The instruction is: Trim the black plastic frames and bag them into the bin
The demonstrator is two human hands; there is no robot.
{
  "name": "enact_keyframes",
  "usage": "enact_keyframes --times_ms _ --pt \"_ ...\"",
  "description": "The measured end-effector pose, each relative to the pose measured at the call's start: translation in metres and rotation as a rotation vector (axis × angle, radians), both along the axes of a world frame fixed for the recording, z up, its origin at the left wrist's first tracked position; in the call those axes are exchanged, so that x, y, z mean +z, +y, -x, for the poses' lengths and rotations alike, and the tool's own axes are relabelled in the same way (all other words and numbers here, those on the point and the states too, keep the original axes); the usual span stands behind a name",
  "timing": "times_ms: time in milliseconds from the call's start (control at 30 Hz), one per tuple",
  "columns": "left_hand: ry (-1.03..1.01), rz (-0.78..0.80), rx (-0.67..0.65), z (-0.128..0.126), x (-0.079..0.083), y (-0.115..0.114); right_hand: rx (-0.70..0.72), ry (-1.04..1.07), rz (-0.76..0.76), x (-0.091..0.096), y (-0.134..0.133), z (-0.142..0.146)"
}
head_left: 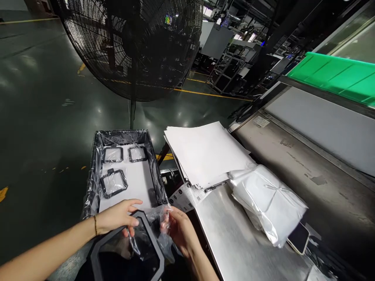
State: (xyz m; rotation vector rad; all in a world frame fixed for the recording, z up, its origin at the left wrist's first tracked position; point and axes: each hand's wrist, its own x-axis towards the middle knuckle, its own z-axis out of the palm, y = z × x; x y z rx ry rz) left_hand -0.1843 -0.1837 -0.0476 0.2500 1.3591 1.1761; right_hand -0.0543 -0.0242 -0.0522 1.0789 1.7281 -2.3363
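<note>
My left hand [117, 216] grips the upper edge of a black-rimmed frame [154, 249], which is angular and lies close below my hands. Its opening shows clear film and dark shadow. My right hand [178, 234] pinches a gathered piece of clear plastic film [158, 218] at the frame's upper right corner. The film hangs over the rim, and a thin strip of it lies across the opening. Just ahead of my hands, a plastic-lined black bin [123, 137] holds three smaller black frames [113, 183] wrapped in clear film, resting on a white sheet [125, 187].
A stack of white paper sheets [205, 154] and a bulging white bag [268, 203] lie on a steel table [243, 234] to my right. A smartphone [299, 238] sits at its far edge. A large standing fan [131, 47] stands beyond the bin.
</note>
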Motion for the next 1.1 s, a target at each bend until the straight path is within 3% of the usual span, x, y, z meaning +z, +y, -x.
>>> enact_keyframes --times_ms 133,233,300,400,467,533,700,800,1000,1100 --pt "0.027 0.008 -0.025 -0.005 0.000 0.012 0.069 0.062 0.004 0.003 -0.016 0.036" --pt "0.070 0.050 -0.049 -0.008 -0.006 0.017 0.248 0.141 -0.043 0.010 -0.029 0.034" --pt "0.134 0.094 -0.062 -0.009 -0.011 0.014 0.363 0.195 -0.341 0.009 -0.030 0.018" --pt "0.274 0.127 -0.084 -0.009 -0.013 0.005 0.405 0.160 -1.081 -0.010 -0.019 -0.017" --pt "0.357 0.131 -0.120 -0.010 -0.012 -0.001 0.354 0.080 -1.307 -0.027 -0.013 -0.040" --pt "0.426 0.147 -0.171 -0.011 -0.012 -0.006 0.333 0.034 -1.308 -0.041 -0.013 -0.059" --pt "0.538 0.222 -0.237 -0.018 -0.017 -0.018 0.476 0.182 -1.057 -0.053 -0.042 -0.091" --pt "0.552 0.256 -0.220 -0.021 -0.017 -0.021 0.376 0.138 -1.093 -0.056 -0.042 -0.089" --pt "0.494 0.183 -0.227 -0.016 0.004 -0.014 0.260 0.025 -1.188 -0.058 0.002 -0.078" --pt "0.469 0.195 -0.218 -0.013 0.005 -0.018 0.295 0.033 -1.111 -0.059 -0.020 -0.101"
